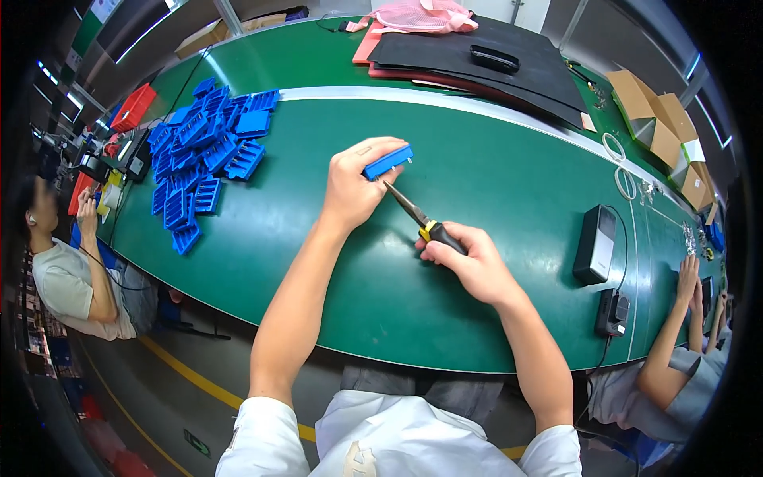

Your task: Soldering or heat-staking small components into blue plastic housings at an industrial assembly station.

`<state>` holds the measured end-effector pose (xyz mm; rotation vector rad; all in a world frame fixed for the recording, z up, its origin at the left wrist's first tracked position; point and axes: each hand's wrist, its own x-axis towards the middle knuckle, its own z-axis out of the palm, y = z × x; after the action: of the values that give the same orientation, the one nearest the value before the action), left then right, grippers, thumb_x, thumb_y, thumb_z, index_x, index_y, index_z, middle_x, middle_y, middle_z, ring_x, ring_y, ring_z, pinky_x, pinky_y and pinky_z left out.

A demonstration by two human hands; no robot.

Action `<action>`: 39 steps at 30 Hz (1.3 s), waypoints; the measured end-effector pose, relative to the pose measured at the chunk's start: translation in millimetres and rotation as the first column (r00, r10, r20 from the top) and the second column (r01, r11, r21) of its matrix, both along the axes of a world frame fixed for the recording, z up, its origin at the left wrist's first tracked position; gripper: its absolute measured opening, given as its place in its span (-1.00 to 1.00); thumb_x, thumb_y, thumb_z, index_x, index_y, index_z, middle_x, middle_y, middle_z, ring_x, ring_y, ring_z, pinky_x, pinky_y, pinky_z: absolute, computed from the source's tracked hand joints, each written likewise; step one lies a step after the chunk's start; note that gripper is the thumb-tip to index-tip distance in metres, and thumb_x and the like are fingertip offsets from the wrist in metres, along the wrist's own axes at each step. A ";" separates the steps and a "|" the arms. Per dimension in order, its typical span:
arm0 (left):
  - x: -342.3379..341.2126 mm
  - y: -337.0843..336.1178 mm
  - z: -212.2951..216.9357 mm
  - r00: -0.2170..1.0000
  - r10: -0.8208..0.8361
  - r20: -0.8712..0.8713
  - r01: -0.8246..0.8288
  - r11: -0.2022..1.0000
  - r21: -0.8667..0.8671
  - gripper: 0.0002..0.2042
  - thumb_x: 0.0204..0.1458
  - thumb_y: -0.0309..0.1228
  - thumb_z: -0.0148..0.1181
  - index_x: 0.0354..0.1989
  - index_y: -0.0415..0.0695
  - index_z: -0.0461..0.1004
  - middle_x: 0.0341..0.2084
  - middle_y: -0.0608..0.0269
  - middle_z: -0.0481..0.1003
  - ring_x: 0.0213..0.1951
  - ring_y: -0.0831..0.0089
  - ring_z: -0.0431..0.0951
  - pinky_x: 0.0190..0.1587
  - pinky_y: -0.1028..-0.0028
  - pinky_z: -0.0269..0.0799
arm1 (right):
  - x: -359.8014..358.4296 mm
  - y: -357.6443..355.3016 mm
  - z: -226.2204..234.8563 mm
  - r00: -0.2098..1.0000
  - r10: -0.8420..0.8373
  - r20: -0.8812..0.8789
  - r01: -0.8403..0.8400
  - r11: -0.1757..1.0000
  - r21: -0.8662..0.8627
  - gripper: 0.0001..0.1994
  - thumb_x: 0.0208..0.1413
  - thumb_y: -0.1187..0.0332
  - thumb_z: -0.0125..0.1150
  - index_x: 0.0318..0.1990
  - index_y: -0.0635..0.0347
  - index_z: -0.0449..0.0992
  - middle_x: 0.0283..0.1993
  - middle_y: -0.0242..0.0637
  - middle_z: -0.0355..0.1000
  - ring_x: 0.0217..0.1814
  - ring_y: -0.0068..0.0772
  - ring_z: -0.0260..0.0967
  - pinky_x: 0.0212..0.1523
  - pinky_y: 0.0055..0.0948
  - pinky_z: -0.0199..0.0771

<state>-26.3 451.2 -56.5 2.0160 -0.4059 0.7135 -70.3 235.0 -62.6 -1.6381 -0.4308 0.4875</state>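
Observation:
My left hand (355, 181) grips a small blue plastic case (389, 163) above the middle of the green table, its long side tilted up to the right. Small light-coloured bits stick out along the lower edge of the case. In my right hand (470, 258) is a pair of long-nose pliers (421, 219) with black and yellow handles. Their tips point up and left and end just below the case; whether they touch it I cannot tell. To the left lies a heap of similar blue plastic cases (208, 131) with slotted compartments.
A black power bank (590, 245) and a plugged adapter (612, 312) stand on the right. Black sheets (477, 67) with a pink bag (421, 16) lie across the back. Open cardboard boxes (656, 119) are at far right. Co-workers sit at the left (75, 278) and right (668, 381).

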 end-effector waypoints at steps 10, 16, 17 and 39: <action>-38.0 -2.2 30.8 0.946 -0.113 -0.302 -0.038 0.890 -0.454 -0.56 -0.10 -0.56 0.34 0.02 -0.25 0.43 -0.27 0.20 0.51 -0.19 0.50 0.52 -0.16 0.51 0.52 | 33.3 -29.2 -9.5 0.648 -0.310 0.695 0.652 0.699 -0.296 -0.79 0.00 0.37 0.22 -0.34 0.37 0.43 -0.26 -0.08 0.38 -0.23 -0.02 0.34 -0.19 -0.20 0.34; -88.7 -2.2 34.3 0.768 -0.532 -0.357 0.052 0.607 -0.793 -0.65 -0.03 -0.62 0.07 0.00 -0.25 0.39 -0.09 0.12 0.41 -0.17 0.46 0.49 -0.18 0.50 0.52 | 24.3 -19.4 -3.0 0.651 -0.133 0.747 0.678 0.544 -0.494 -0.67 -0.07 0.33 0.31 -0.15 0.30 0.46 0.17 0.02 0.27 0.23 0.05 0.17 0.13 -0.07 0.25; -95.8 -2.0 35.7 0.746 -0.559 -0.363 0.019 0.562 -0.827 -0.66 -0.02 -0.62 0.08 -0.01 -0.25 0.39 -0.07 0.11 0.39 -0.18 0.44 0.49 -0.17 0.47 0.54 | 17.0 -16.9 1.1 0.654 -0.134 0.745 0.676 0.546 -0.495 -0.67 -0.07 0.33 0.31 -0.15 0.30 0.46 0.17 0.02 0.27 0.23 0.05 0.17 0.13 -0.07 0.25; -268.6 -137.6 -68.0 0.700 -0.474 -0.533 0.047 0.776 -0.629 -0.65 -0.30 -0.74 0.36 -0.23 -0.31 0.54 -0.13 0.06 0.49 -0.06 0.28 0.50 -0.03 0.36 0.43 | -223.6 -93.0 -60.5 0.896 -0.381 -0.228 0.439 0.832 0.339 -0.80 0.03 0.52 0.21 -0.17 0.37 0.52 -0.01 -0.07 0.40 0.07 -0.25 0.35 0.09 -0.31 0.33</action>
<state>-294.9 313.6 -124.4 1.4311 -0.0304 -0.1301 -293.9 142.0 -123.0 -1.2514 -0.0416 0.1805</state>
